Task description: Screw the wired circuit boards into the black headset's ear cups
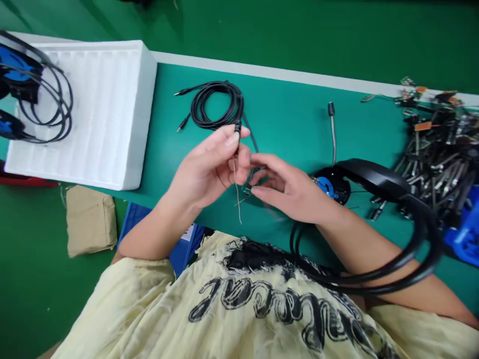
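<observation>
Plug [237, 127] and thin wires [236, 189] sit between our hands, with the plug's long axis running roughly upright in view, its black end pointing toward the far edge of the bench [284, 119]. Our left hand [205, 167] is closed around it, thumb and fingers pinching the plug near their tips, and the bare wires trail down past the fingers toward us. Our right hand [288, 189] is the one beside those wires, reaching in from the right, half curled, its fingertips [254, 189] brought close to the left hand. Something small may sit in that pinch, but we cannot tell what, or whether it is gripped. A dark cable [251, 134] runs from behind the plug and passes behind our fingers. Just beyond our hands lies a coiled black cable [213, 104] with two slim jacks. To the right are a mic boom [332, 129] and a black headset [374, 179] with a blue ear cup, its thick cord [411, 259] looping toward us across our right forearm, the one loose thing near that hand. Farther right sits a heap of cable parts [437, 159]. On the left, a white foam tray [82, 114] carries another headset [26, 85]. Off the bench are a cardboard packet [90, 222] and a blue bin [183, 249], both below and left of our left forearm.
</observation>
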`<state>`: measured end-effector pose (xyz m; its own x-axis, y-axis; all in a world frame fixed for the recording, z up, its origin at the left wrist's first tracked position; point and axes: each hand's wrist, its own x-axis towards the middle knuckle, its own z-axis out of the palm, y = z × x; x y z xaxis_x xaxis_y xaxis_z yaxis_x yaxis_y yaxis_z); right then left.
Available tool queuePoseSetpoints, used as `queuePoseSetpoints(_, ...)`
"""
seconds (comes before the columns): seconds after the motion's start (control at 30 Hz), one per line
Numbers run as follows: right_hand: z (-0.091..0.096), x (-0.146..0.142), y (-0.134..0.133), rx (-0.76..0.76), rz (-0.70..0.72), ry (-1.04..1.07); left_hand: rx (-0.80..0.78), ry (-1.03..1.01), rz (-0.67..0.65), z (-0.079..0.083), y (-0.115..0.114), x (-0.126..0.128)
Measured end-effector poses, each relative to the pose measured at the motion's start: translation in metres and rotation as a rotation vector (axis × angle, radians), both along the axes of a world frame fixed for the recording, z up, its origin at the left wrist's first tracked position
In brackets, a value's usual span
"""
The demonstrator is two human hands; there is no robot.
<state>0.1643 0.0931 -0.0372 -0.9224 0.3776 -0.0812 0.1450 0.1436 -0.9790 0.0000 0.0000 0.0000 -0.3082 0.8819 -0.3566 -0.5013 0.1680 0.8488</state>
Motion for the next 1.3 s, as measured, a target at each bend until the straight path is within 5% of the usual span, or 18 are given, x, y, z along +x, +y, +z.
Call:
queuePoseSetpoints(0.07,-0.001,0.013,0.003,-0.062,-0.023,-0.034,0.032,-0.079,-0.078,-0.006,0.014,0.018)
queuePoseSetpoints(0.2,-0.005,0.056,0.003,-0.288,-0.288,-0.081,0.072,-0.163,-0.204,-0.022,0.049,0.044)
queuePoseSetpoints(0.3,-0.013,0.088,0.002,-0.515,-0.37,0.004,0.037,-0.073,-0.277,-0.04,0.077,0.055)
queuePoseSetpoints(0.43,-0.028,0.11,0.003,-0.612,-0.434,0.08,-0.04,0.154,-0.337,-0.061,0.098,0.061)
queuePoseSetpoints(0.63,-0.027,0.111,0.003,-0.513,-0.361,0.062,-0.005,0.04,-0.328,-0.052,0.068,0.052)
queuePoseSetpoints(0.87,-0.009,0.098,-0.005,0.219,-0.264,-0.112,0.009,-0.122,-0.202,-0.038,0.023,0.038)
queuePoseSetpoints(1.0,-0.007,0.088,-0.004,0.411,-0.354,-0.204,0.017,-0.159,-0.164,-0.034,0.016,0.039)
queuePoseSetpoints(1.3,-0.015,0.089,-0.001,-0.183,-0.365,-0.15,0.051,-0.22,-0.209,-0.046,0.004,0.043)
